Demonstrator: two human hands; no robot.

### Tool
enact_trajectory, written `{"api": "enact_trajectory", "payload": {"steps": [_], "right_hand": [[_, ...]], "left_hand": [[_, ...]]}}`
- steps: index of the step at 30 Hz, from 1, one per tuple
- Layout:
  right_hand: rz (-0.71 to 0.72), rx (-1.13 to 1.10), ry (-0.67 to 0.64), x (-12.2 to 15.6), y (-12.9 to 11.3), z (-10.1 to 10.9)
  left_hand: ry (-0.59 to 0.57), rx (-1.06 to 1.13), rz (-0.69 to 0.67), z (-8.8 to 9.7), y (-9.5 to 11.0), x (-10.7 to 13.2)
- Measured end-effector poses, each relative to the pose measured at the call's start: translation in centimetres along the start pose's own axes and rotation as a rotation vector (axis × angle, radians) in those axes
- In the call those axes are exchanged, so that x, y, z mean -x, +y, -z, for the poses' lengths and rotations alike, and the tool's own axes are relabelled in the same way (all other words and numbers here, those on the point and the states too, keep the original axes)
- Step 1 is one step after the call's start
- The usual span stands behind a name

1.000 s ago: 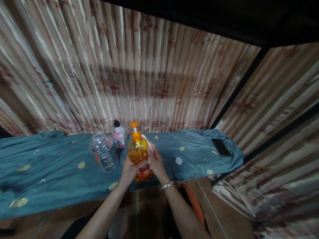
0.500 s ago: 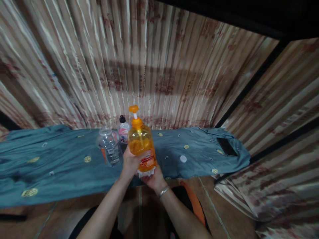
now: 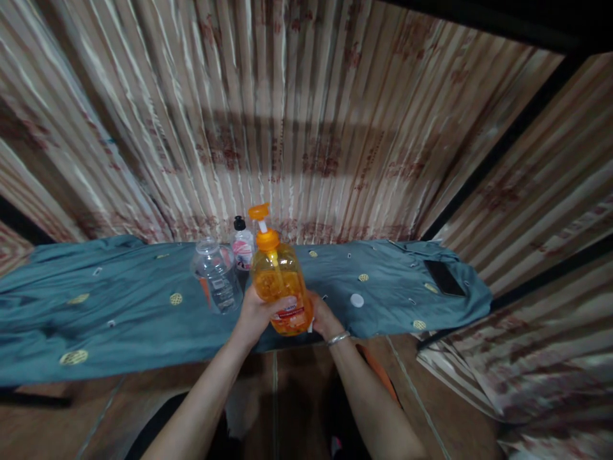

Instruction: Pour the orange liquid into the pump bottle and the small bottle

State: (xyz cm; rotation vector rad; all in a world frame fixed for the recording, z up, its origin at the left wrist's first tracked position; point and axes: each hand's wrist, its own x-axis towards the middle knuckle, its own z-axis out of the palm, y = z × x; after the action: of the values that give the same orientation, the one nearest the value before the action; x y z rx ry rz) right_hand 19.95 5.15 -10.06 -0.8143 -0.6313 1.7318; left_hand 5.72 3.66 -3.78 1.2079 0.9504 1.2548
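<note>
A clear pump bottle [image 3: 283, 281] of orange liquid, with an orange pump top and a red and orange label, is held up over the front of the cloth-covered table, tilted slightly to the left. My left hand [image 3: 253, 317] grips its left side, thumb across the front. On the lower right, my right hand [image 3: 324, 314] is curled against the bottle's side, its fingers mostly hidden behind it. A small bit of white tissue [image 3: 310, 326] shows between that hand and the bottle.
Left of the pump bottle stand an open clear plastic jug [image 3: 218, 281] and a black-capped bottle [image 3: 242, 246] with a pink label. A white round cap [image 3: 357, 300] and a dark phone [image 3: 444, 278] lie to the right on the teal tablecloth [image 3: 143, 332]. Curtains [image 3: 306, 128] hang behind.
My right hand has moved from beneath the bottle up to its right side, taking the white tissue along. My left hand keeps its grip. The view has shifted slightly.
</note>
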Motion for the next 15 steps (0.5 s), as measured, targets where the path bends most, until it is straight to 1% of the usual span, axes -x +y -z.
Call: {"api": "enact_trajectory", "payload": {"steps": [3, 5, 7, 10, 12, 15], "right_hand": [[0.046, 0.016, 0.016, 0.1, -1.0, 0.4], [0.096, 0.017, 0.023, 0.1, -1.8, 0.3], [0.185, 0.031, 0.039, 0.3, -2.3, -0.4], [0.357, 0.086, 0.085, 1.1, -2.2, -2.1], [0.451, 0.193, 0.113, 2.1, -1.5, -3.5], [0.597, 0.517, 0.153, 3.3, 0.2, -5.2]], "left_hand": [[0.008, -0.015, 0.009, 0.4, -0.6, 0.2], [0.047, -0.048, 0.001, 0.4, -1.3, 0.4], [0.118, -0.082, -0.02, 0.4, -2.1, 0.4], [0.203, -0.106, -0.045, 0.5, -3.1, 0.0], [0.234, -0.105, -0.06, 0.8, -3.3, -0.5], [0.288, -0.092, -0.095, 1.2, -3.0, -1.3]]}}
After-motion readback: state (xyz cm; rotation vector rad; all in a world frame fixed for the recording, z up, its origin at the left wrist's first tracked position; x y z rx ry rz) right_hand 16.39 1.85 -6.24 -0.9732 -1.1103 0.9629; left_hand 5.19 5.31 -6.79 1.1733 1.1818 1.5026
